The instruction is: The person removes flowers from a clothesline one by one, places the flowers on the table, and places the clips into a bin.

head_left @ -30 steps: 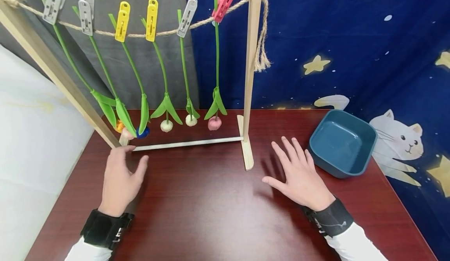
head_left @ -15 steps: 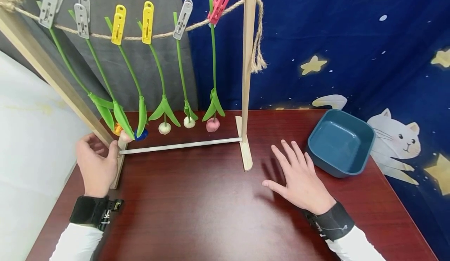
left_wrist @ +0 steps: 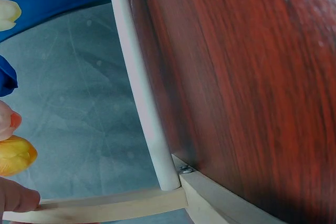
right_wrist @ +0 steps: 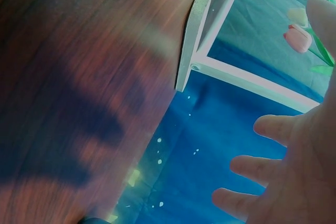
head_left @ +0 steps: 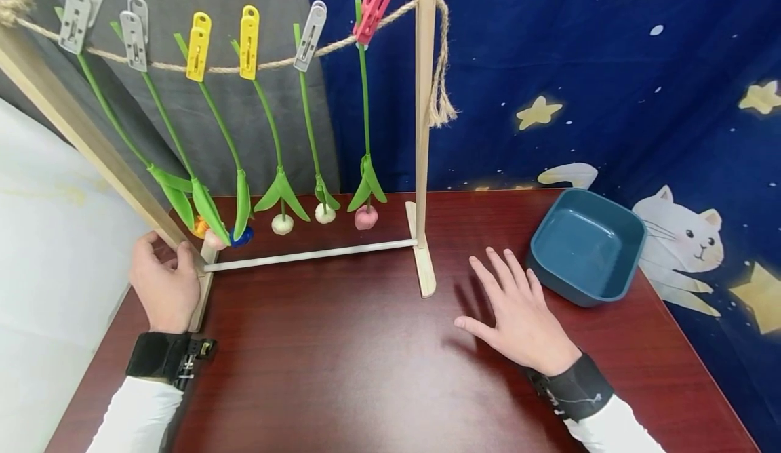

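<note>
Watching remotely, I see the right hand (head_left: 518, 317), its fingers spread wide, over the red-brown tabletop (head_left: 342, 365). The left hand (head_left: 165, 283) grips the left wooden post (head_left: 89, 138) low down, thumb and fingers curled round it. From beside the left thumb, a white crossbar (head_left: 311, 255) runs to the right wooden post (head_left: 424, 114). Just right of the right fingertips sits a square blue bin (head_left: 561, 285). Beyond the left fingers, six upside-down tulips hang by clothespins from a twine rope (head_left: 277, 64), the pink tulip (head_left: 366, 218) nearest the right fingers. Farthest back hangs a star-patterned navy curtain (head_left: 488, 66).
</note>
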